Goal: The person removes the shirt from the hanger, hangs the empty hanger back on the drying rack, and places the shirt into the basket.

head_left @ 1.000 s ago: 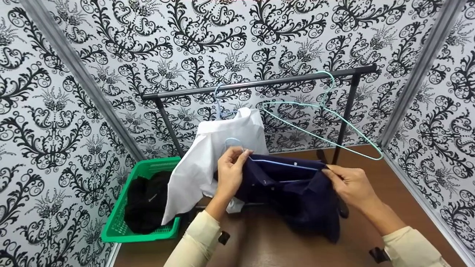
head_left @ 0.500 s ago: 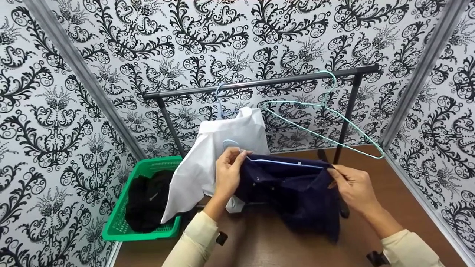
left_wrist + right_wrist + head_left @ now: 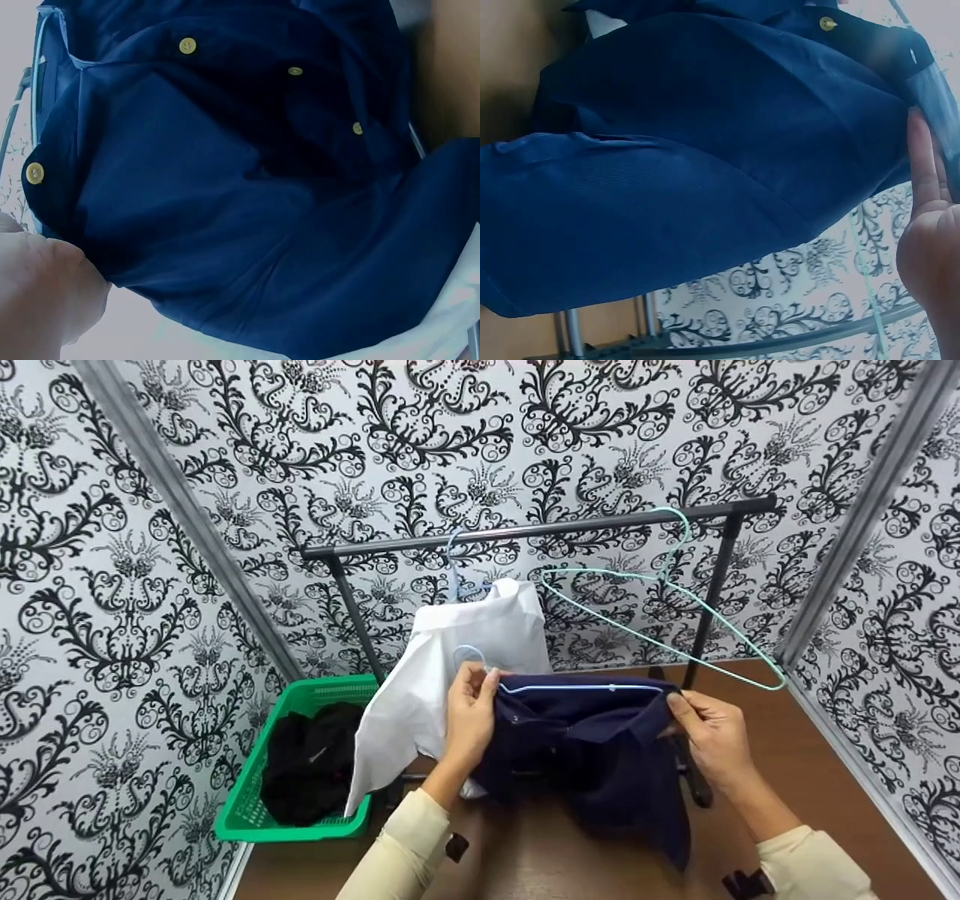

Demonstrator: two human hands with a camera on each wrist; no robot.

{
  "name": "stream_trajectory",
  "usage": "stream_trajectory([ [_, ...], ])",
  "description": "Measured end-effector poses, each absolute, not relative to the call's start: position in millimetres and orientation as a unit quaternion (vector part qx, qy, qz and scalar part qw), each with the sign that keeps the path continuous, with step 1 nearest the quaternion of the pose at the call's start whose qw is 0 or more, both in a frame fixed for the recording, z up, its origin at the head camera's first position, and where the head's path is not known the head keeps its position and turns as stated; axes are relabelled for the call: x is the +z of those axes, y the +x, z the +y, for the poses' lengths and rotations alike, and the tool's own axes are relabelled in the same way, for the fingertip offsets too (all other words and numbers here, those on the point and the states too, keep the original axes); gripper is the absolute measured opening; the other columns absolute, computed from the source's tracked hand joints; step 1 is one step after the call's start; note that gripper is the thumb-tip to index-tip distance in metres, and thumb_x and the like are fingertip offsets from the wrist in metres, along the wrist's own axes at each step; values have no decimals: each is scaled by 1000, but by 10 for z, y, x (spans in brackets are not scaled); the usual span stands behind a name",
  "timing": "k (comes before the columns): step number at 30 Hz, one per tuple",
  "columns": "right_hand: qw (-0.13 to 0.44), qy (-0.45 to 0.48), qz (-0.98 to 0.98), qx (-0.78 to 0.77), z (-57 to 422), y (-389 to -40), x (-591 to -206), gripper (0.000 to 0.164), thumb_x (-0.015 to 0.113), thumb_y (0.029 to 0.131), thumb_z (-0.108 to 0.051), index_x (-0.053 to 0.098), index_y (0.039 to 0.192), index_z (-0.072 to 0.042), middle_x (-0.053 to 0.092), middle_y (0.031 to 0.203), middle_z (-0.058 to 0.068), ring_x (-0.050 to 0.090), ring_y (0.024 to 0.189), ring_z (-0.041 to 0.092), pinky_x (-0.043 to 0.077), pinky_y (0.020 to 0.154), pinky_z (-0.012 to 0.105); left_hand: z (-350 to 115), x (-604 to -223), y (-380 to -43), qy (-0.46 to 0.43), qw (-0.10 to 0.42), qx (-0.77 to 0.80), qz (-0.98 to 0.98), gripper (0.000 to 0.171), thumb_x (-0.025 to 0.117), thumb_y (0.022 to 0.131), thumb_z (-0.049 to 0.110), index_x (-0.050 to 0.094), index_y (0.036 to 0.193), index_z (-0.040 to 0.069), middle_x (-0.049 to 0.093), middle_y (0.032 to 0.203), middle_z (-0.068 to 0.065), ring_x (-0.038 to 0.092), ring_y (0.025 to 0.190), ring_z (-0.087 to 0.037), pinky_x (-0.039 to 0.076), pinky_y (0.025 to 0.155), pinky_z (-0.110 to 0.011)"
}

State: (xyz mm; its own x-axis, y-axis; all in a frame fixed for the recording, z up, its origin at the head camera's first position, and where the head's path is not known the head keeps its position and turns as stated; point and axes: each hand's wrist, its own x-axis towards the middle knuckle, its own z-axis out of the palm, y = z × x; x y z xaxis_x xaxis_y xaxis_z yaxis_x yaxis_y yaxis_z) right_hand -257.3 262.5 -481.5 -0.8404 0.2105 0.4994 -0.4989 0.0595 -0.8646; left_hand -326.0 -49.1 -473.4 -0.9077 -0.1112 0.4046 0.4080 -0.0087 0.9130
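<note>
A navy buttoned shirt [image 3: 600, 765] hangs between my two hands, its gold buttons plain in the left wrist view. A light blue hanger [image 3: 562, 687] runs through its upper opening, with the hook standing up at the left. My left hand [image 3: 470, 712] pinches the hanger below its hook, with the shirt's edge at the fingers. At the opposite end, my right hand [image 3: 718, 735] pinches the shirt's upper corner between thumb and fingers, around the hanger's end. Cloth hides most of the hanger's lower part. The right wrist view shows the fingers [image 3: 921, 154] against the navy cloth.
Behind the hands stands a dark metal clothes rack [image 3: 555, 529]. From it hang a white shirt [image 3: 480, 622] on a blue hanger and a bare mint-green hanger [image 3: 667, 577]. A green basket [image 3: 292, 834] with black clothing [image 3: 307, 772] sits left on the brown table [image 3: 787, 765].
The hanger's bar now lies more level and straighter within the shirt's opening. My right hand has shifted slightly outward with the cloth's corner; my left keeps its hold. The head view has shifted slightly.
</note>
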Motion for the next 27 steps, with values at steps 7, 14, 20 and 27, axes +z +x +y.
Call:
stream_trajectory([
  [7, 173, 187, -504, 825, 2604, -2665, -4934, 33, 48, 111, 0, 78, 96, -1, 79, 84, 3, 75, 72, 10, 62, 64, 23, -418, -4736, -3244, -108, 198, -712, -665, 11, 63, 107, 9, 62, 102, -1, 79, 106, -18, 67, 87, -9, 50, 78, -19],
  [14, 89, 228, -393, 886, 2567, -2693, -5041, 35, 44, 113, -12, 78, 111, -5, 79, 101, 3, 76, 88, 12, 62, 76, 24, -375, -4739, -3224, -108, 203, -731, -642, 14, 61, 107, 8, 58, 101, -4, 80, 106, -23, 71, 90, -10, 49, 78, -18],
  [20, 32, 237, -314, 919, 2539, -2705, -5151, 41, 37, 115, -14, 75, 126, -3, 79, 121, 5, 77, 107, 15, 61, 94, 27, -336, -4696, -3192, -117, 196, -730, -644, 14, 59, 108, 7, 56, 101, -5, 80, 108, -23, 73, 96, -10, 49, 82, -18],
  [27, 134, 135, -553, 811, 2497, -2691, -5111, 29, 53, 112, -10, 78, 98, -2, 76, 91, -5, 71, 85, 4, 59, 77, 21, -377, -4677, -3192, -112, 213, -727, -643, 12, 61, 107, 7, 60, 103, -4, 79, 107, -22, 66, 88, -8, 49, 80, -19],
])
